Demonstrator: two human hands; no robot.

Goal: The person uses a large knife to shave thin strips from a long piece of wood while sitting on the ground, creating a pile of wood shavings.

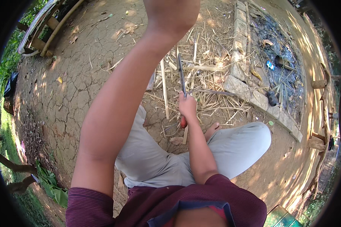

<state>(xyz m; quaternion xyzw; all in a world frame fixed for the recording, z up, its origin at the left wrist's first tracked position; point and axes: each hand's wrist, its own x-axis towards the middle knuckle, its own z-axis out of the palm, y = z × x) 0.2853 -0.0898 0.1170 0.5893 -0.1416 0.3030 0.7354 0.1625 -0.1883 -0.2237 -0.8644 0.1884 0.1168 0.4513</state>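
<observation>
My right hand [188, 104] is wrapped round the handle of a knife [182, 75]. Its long, narrow dark blade points away from me, and the red handle end shows below my fist. Raised close to the camera, my left hand [173, 13] is cut off by the top edge, so its fingers are hidden. A pale split strip [164, 89], which looks like bamboo or wood, stands to the left of the blade. Beneath and beyond the knife, many pale splinters and shavings [212, 85] litter the ground.
A brick border [236, 49] encloses a patch of dark ash [276, 49] at the right, with a small blue packet [270, 65] in it. Cracked earth [75, 90] lies at the left. A bamboo structure [51, 28] stands far left, and wooden rails [319, 84] run along the right.
</observation>
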